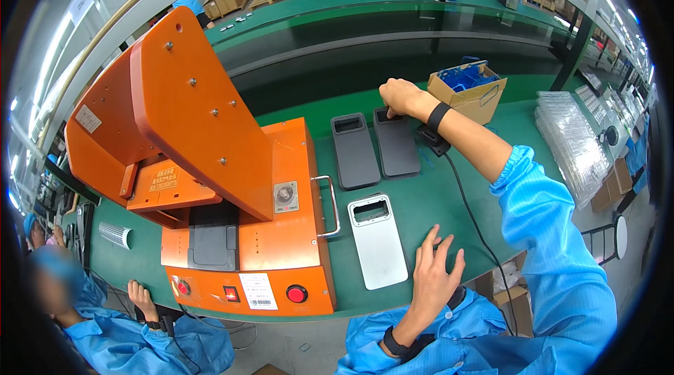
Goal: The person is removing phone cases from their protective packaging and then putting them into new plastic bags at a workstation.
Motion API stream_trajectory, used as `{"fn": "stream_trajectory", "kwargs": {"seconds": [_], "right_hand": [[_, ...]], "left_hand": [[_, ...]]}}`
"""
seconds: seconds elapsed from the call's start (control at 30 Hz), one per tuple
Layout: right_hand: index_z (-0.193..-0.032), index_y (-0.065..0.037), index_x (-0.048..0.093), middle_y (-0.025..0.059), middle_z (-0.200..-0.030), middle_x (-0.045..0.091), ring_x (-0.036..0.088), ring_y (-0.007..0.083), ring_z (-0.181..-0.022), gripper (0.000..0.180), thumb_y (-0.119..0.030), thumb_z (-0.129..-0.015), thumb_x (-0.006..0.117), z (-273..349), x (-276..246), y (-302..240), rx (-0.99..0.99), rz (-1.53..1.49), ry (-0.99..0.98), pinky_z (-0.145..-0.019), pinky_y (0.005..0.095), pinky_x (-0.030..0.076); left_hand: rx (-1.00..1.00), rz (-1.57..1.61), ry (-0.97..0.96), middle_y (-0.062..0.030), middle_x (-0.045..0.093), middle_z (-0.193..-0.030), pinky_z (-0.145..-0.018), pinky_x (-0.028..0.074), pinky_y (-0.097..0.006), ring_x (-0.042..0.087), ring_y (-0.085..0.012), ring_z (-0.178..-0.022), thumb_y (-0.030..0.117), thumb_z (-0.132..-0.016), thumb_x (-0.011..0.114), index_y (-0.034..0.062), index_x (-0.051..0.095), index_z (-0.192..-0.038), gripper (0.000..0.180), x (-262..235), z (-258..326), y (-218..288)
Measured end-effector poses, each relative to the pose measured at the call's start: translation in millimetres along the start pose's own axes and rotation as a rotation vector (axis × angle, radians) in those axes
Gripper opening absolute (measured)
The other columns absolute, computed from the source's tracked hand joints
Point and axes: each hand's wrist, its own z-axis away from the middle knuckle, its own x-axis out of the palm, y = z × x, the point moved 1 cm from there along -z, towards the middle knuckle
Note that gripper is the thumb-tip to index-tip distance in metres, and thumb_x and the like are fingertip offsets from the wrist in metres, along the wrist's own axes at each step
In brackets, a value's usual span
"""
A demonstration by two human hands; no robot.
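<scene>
**3 phone back covers on the green counter**

An orange press machine point(239, 185) bounds the left. Beside it lies a white cover point(378, 241), camera cutout up, with bare counter point(421, 199) around it. The left hand point(434, 273) hovers just right of it, fingers spread wide, holding nothing. Farther back, 2 dark grey covers point(354, 152) lie side by side; the right hand point(401, 97), arm outstretched, pinches the right one's point(397, 143) top edge

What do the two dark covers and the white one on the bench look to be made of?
Dark covers: likely matte moulded plastic, dull even grey with no glare. White cover: probably plastic too, smoother, showing a soft sheen. The right hand touches one dark cover.
</scene>
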Motion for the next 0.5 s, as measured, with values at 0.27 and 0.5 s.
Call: {"fn": "stream_trajectory", "kwargs": {"seconds": [0.27, 0.5], "right_hand": [[-0.094, 0.001, 0.072, 0.0203, -0.097, 0.071, 0.069, 0.0343, -0.095, 0.033, -0.015, -0.068, 0.084, -7, 10, 6, -0.058, -0.011, -0.069, -0.081, 0.0389, 0.057], [-0.095, -0.002, 0.072, 0.0201, -0.1, 0.07, 0.068, 0.0353, -0.096, 0.025, -0.006, -0.071, 0.076, -10, 16, 4, -0.089, 0.003, -0.132, -0.08, 0.0403, 0.056]], "left_hand": [[0.003, 0.001, 0.001, -0.0181, 0.055, -0.13, -0.084, 0.053, -0.041, 0.061, -0.0319, -0.104, 0.012, -0.081, 0.073, -0.0004, 0.067, -0.108, 0.03, -1, 1, 0], [-0.003, 0.025, -0.012, -0.0173, 0.056, -0.127, -0.085, 0.052, -0.041, 0.061, -0.0326, -0.104, 0.011, -0.082, 0.073, -0.0004, 0.066, -0.106, 0.028, -1, 3, 0]]}}
